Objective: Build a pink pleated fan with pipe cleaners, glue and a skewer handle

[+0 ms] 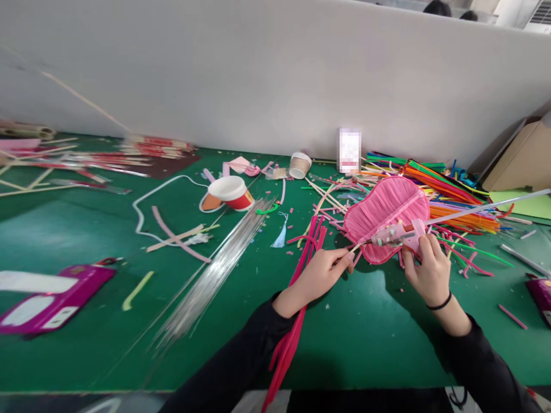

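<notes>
My left hand (323, 271) pinches the thin stick handle at the lower left of a pink heart-shaped woven fan (383, 215), which it holds just above the green table (370, 327). My right hand (428, 267) is wrapped round a pink hot glue gun (402, 234). The gun lies across the fan's lower part with its nozzle pointing left toward the handle end. A clear glue stick (486, 207) juts out of the gun's back to the right. A black band circles my right wrist.
A heap of coloured pipe cleaners (447, 189) lies right of the fan, and red strips (297, 298) run under my left arm. A bundle of silver wires (219, 264), two paper cups (232, 192), a magenta pack (51, 301) and a cardboard box (523, 158) lie about.
</notes>
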The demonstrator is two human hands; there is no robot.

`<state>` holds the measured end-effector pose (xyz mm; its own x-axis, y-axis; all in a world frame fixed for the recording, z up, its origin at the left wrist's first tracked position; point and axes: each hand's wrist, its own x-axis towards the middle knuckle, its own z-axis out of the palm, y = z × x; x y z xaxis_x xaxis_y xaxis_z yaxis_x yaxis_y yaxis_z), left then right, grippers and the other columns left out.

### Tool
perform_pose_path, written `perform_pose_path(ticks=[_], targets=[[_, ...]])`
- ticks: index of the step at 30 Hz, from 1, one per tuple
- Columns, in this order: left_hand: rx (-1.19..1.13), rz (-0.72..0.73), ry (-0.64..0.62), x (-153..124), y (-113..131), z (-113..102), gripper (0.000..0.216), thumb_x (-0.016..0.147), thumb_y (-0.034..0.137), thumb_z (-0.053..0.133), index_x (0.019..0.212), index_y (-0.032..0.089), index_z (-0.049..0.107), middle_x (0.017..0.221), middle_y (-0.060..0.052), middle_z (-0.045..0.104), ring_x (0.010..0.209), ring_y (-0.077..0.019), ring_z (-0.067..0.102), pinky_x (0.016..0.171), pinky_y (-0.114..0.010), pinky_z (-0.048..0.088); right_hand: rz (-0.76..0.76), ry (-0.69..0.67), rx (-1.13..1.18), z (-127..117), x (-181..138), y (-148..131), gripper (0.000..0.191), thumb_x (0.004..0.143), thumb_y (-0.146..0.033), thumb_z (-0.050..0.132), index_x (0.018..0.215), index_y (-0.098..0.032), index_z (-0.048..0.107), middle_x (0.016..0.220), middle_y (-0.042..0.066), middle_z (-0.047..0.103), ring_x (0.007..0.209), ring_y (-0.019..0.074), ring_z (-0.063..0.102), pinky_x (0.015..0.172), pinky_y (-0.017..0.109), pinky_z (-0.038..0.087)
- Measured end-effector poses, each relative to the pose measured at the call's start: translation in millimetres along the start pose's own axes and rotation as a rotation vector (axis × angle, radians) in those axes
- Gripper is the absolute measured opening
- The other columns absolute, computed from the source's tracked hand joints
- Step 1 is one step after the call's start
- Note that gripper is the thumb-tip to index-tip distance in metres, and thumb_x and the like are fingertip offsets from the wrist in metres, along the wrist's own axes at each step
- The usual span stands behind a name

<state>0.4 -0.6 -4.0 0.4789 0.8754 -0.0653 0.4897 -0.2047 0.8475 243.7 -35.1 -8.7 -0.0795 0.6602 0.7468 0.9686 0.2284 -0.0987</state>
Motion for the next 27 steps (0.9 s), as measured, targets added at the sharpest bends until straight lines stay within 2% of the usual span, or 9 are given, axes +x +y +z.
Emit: perform_pose_path(ticks=[6, 15, 19, 27], targets=[[-0.006, 0.007, 0.006, -0.3, -2.5, 0.1, 0.046, 0.097, 0.044, 0.041, 0.071, 0.016, 0.067, 0.061, 0.0, 0.061, 0.053, -0.0117, 0.046, 0.055, -0.025, 0.031, -0.022, 0.037, -0.027, -0.8, 1.2, 2.8, 0.004, 0.09, -0.022, 0.055, 0.092, -0.02, 0.052, 0.088, 0.006, 0.062, 0.073, 0.0179, 0.059, 0.057, 0.026, 0.042], [0.01, 0.01, 0.0, -0.1, -2.9, 0.2, 0.048, 0.097, 0.045, 0.04, 0.071, 0.016, 0.067, 0.065, -0.001, 0.065, 0.054, -0.0122, 0.049, 0.056, -0.025, 0.032, -0.032, 0.054, -0.068, -3.4, 3.3, 3.1, 0.004, 0.09, -0.021, 0.056, 0.092, -0.019, 0.052, 0.088, 0.006, 0.062, 0.072, 0.0169, 0.059, 0.056, 0.025, 0.041], [-0.003, 0.012, -0.004, -0.2, -1.6, -0.4, 0.048, 0.097, 0.046, 0.04, 0.071, 0.016, 0.066, 0.063, -0.001, 0.063, 0.054, -0.0122, 0.048, 0.056, -0.025, 0.032, 0.0, 0.061, -0.07, -4.8, 3.9, 6.3, 0.004, 0.09, -0.022, 0.057, 0.089, -0.02, 0.053, 0.083, 0.004, 0.06, 0.066, 0.0158, 0.056, 0.055, 0.026, 0.041], [-0.003, 0.022, -0.013, 0.8, -3.0, -1.8, 0.048, 0.097, 0.045, 0.04, 0.07, 0.016, 0.066, 0.063, -0.001, 0.063, 0.055, -0.0131, 0.05, 0.057, -0.025, 0.034, 0.122, 0.121, -0.119, -5.9, 5.7, 15.1, 0.017, 0.086, -0.034, 0.064, 0.086, -0.021, 0.053, 0.076, 0.001, 0.052, 0.061, 0.0151, 0.051, 0.052, 0.027, 0.039]])
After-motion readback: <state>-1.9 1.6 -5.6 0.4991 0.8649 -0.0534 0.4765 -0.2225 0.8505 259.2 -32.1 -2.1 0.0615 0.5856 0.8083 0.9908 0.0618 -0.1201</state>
